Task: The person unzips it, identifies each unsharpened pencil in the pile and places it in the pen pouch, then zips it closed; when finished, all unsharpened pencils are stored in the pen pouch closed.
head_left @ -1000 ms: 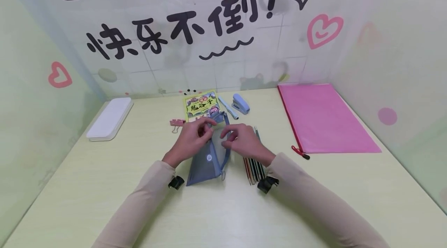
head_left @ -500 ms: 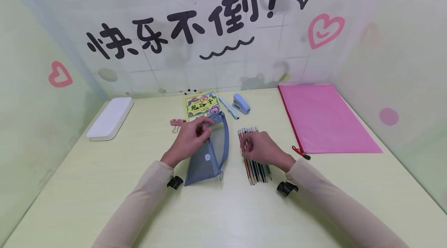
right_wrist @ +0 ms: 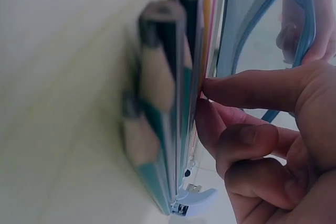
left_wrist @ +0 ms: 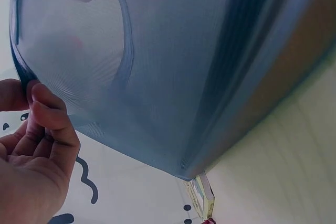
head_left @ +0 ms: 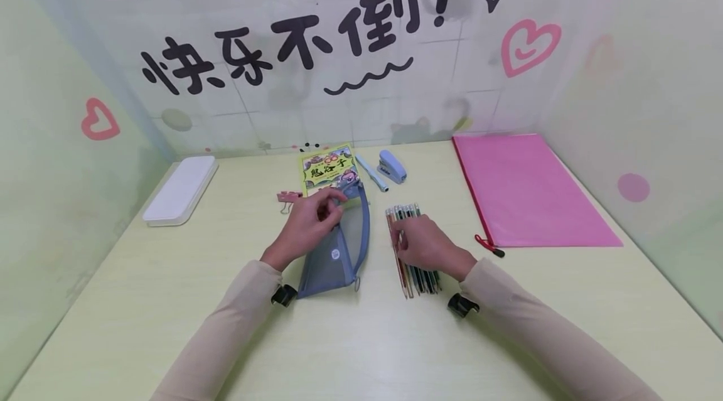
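Note:
A blue-grey mesh pencil case (head_left: 326,269) stands propped on the table, its zipped mouth gaping towards the right. My left hand (head_left: 307,223) pinches the case's upper edge between thumb and forefinger, plain in the left wrist view, where the mesh (left_wrist: 163,87) fills much of the picture. Right of the case lies a row of sharpened pencils (head_left: 423,282), side by side with points towards me. Over this row is my right hand (head_left: 430,245), thumb and forefinger pinching a pencil at the row's left side. In the right wrist view dark-tipped pencils (right_wrist: 167,77) partly hide that pencil.
Behind the case lie a yellow booklet (head_left: 330,165), a pink binder clip (head_left: 289,197), a light-blue pen (head_left: 371,173) and a blue stapler (head_left: 392,167). A white box (head_left: 182,191) sits far left. On the right lies a pink zip folder (head_left: 536,194).
My right hand has moved from the case's mouth rightwards to the pencils, and its fingers have come down on the row's left side. The left hand keeps its hold on the case.

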`<state>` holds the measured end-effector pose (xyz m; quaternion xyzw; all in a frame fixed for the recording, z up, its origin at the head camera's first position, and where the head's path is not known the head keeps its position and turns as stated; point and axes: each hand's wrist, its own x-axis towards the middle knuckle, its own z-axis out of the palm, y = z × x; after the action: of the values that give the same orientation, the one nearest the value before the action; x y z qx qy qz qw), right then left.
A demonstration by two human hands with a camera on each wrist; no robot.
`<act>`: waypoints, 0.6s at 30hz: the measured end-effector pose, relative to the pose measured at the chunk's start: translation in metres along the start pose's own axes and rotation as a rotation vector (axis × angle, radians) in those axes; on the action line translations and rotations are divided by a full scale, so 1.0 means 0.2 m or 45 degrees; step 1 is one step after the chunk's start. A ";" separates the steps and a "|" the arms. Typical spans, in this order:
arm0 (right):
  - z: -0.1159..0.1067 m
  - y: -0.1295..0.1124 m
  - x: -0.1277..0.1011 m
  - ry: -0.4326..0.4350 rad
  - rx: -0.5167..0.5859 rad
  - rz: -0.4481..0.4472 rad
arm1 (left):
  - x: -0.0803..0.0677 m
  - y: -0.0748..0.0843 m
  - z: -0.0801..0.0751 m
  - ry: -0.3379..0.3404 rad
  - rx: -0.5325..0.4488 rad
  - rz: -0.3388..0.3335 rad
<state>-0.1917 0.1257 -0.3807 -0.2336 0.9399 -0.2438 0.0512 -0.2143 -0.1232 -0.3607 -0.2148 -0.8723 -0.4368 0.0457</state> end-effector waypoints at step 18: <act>0.03 -0.06 0.06 -0.061 -0.053 0.143 | -0.02 0.01 0.00 -0.004 -0.014 0.001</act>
<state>-0.1969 0.1081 -0.3808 -0.1874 0.9549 -0.2152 0.0823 -0.2093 -0.1235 -0.3611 -0.2162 -0.8698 -0.4413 0.0431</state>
